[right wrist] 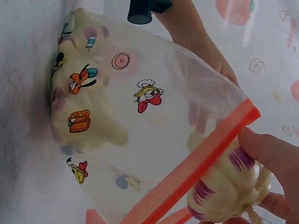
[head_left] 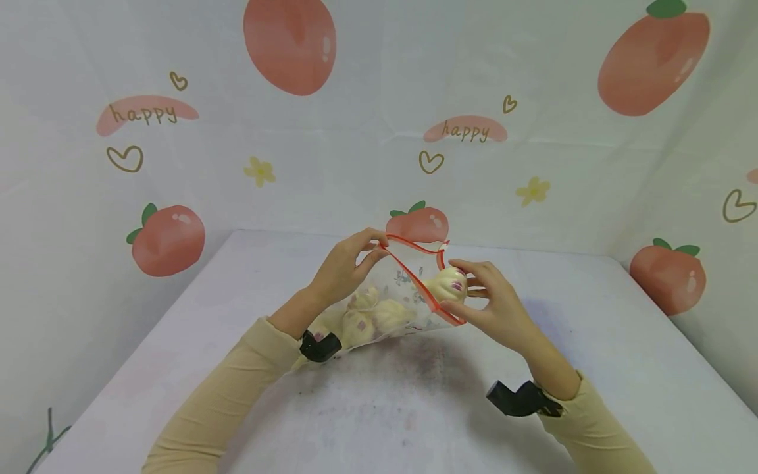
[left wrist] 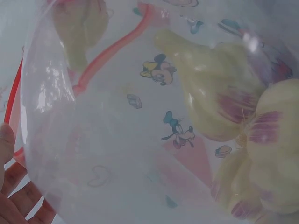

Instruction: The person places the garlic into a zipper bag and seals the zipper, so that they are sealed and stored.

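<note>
A clear zip bag (head_left: 387,276) printed with cartoon figures and edged in red lies tilted over the table, its mouth open to the right. Several garlic bulbs (head_left: 358,324) with purple patches rest inside it. My left hand (head_left: 349,263) pinches the red rim at the upper left of the mouth. In my right hand (head_left: 497,306), fingers and thumb hold one garlic bulb (right wrist: 229,186) at the mouth, its inner end within the opening. My right thumb lies beside the red rim (right wrist: 201,163). The left wrist view shows bulbs (left wrist: 219,93) through the plastic.
The white table (head_left: 592,316) runs back to a hanging cloth (head_left: 355,151) printed with peaches, hearts and flowers. Black wrist mounts (head_left: 524,399) sit on both forearms. A thin green strand (head_left: 50,438) shows at the lower left.
</note>
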{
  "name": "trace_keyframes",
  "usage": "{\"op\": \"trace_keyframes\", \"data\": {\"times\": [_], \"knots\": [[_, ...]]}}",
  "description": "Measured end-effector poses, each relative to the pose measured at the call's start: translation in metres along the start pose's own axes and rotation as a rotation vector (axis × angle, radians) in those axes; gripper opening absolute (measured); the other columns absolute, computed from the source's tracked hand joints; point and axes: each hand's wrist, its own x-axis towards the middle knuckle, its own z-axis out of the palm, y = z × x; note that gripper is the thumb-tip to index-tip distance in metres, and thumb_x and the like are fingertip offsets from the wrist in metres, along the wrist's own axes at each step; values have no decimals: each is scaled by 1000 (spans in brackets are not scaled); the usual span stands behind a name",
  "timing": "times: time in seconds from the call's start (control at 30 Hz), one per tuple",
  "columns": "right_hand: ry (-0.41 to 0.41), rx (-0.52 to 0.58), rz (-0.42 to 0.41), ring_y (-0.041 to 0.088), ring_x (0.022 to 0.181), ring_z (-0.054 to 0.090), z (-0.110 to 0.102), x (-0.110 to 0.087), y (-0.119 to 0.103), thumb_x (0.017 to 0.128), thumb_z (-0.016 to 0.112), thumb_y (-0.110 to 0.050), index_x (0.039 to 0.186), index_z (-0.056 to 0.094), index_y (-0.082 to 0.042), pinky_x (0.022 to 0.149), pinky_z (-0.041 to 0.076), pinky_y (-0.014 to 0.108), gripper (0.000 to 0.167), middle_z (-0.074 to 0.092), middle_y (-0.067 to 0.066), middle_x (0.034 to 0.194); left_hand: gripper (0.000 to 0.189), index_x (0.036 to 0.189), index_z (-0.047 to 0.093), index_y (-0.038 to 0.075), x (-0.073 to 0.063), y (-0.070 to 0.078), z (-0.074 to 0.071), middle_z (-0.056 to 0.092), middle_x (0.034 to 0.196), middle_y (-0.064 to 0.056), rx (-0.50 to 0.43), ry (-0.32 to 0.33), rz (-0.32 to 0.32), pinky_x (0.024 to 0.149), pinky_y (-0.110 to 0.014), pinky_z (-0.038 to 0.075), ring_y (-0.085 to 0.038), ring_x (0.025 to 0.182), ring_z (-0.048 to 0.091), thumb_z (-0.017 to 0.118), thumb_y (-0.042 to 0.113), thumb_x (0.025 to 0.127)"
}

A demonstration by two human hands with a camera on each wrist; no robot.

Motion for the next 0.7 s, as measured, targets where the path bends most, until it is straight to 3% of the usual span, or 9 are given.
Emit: {"op": "trace_keyframes", "data": {"times": [0.5, 0.7], "knots": [[-61, 84, 51, 7, 95, 59, 2, 4, 0, 77, 76, -11, 130, 51, -8, 81, 50, 13, 58, 54, 8, 111, 14, 103, 56, 6, -1, -1, 1, 64, 108, -11, 9, 2, -12, 92, -41, 51, -30, 104, 65, 58, 14, 92], [-65, 96, 31, 12, 94, 61, 5, 7, 2, 77, 75, -9, 128, 53, -6, 82, 54, 23, 56, 55, 9, 110, 14, 104, 56, 6, -1, 0, 1, 64, 109, -11, 11, 2, -3, 91, -41, 51, -30, 104, 65, 58, 14, 92]]}}
